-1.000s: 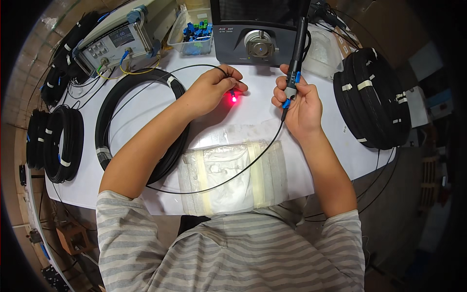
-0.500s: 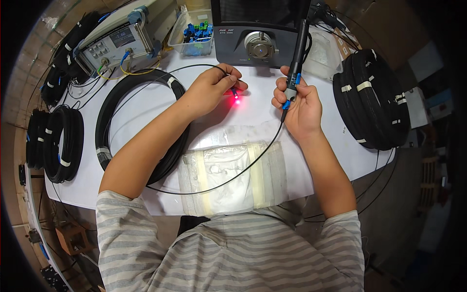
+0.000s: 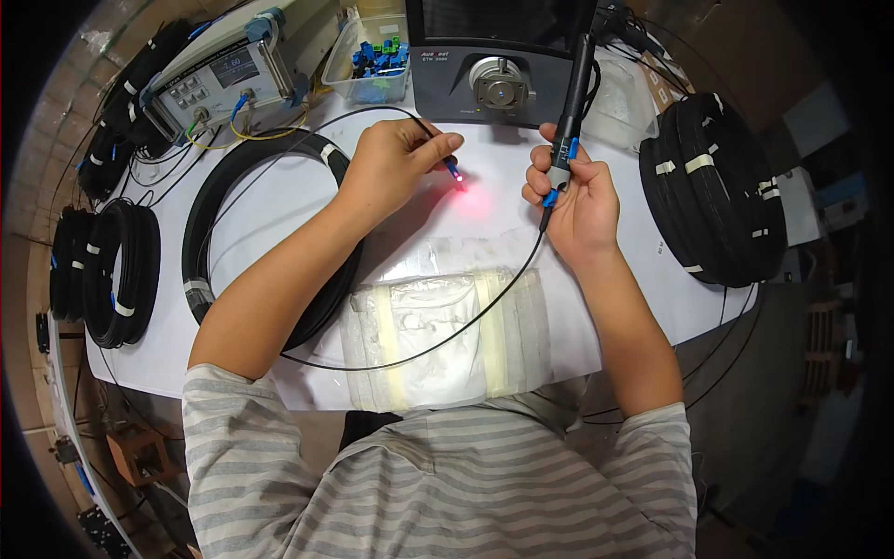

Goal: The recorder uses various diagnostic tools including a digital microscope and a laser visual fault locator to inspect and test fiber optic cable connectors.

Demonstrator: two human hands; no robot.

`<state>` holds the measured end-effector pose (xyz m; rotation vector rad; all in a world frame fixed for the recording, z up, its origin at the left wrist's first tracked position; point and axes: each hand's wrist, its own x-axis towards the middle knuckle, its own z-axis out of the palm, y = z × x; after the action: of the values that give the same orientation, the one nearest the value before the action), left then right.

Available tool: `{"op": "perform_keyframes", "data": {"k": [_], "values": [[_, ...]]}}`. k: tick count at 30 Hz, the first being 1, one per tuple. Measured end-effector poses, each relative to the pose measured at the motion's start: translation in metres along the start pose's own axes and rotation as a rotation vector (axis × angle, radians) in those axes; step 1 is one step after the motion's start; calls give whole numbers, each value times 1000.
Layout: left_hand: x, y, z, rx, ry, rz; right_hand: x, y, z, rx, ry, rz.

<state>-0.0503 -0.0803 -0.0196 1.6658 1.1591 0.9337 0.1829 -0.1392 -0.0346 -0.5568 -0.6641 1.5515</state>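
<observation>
A fibre check is judged to be in hand: a thin black cable [image 3: 484, 307] is being lit from one end while its other end is watched. The right hand [image 3: 577, 200] is clenched around a black pen-shaped light tool [image 3: 570, 112], held nearly upright, with the cable leaving its lower tip and looping down across a taped clear plastic pad [image 3: 438, 340] at the near edge of the white worktop [image 3: 279, 200]. The left hand [image 3: 396, 163] is set just left of the tool; its fingers [image 3: 438, 144] are pinched shut on the small blue connector [image 3: 452, 170] at the cable's free end. A red glow [image 3: 463, 188] is thrown on the worktop right under that connector, between the two hands.

The next move, as judged, calls for the connector to be kept steady and pointed down so the glow can be read, with the tool held firm.

A dark grey inspection unit [image 3: 498, 79] stands just behind the tool, a clear box of blue connectors [image 3: 372, 65] to its left. A large black cable coil [image 3: 270, 233] lies under the left forearm, well left of the tool; another coil [image 3: 712, 186] lies to its right.
</observation>
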Motion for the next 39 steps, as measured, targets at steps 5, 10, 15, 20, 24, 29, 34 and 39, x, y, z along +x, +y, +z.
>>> {"op": "perform_keyframes", "data": {"k": [5, 10, 15, 20, 24, 29, 34, 39], "values": [[-2, 7, 1, 230, -18, 116, -2, -3, 1, -31, 21, -6], [-7, 18, -1, 370, -45, 41, -1, -2, 0, -8, 12, -6], [-7, 18, -1, 375, -45, 47, -3, -4, 3, 6, 0, -15], [1, -5, 2, 263, -30, 148, -2, -5, 3, 62, -21, -6], [3, -9, 1, 255, -93, 224, -1, -7, 0, 47, 6, 5], [2, -7, 3, 117, -191, 97, -1, -5, -4, 45, 7, 18], [2, -5, 1, 35, -225, 146, -1, -6, -4, 73, -3, 35], [1, 2, -1, 9, -241, 141, -1, -6, -5, 97, -18, 18]]}}
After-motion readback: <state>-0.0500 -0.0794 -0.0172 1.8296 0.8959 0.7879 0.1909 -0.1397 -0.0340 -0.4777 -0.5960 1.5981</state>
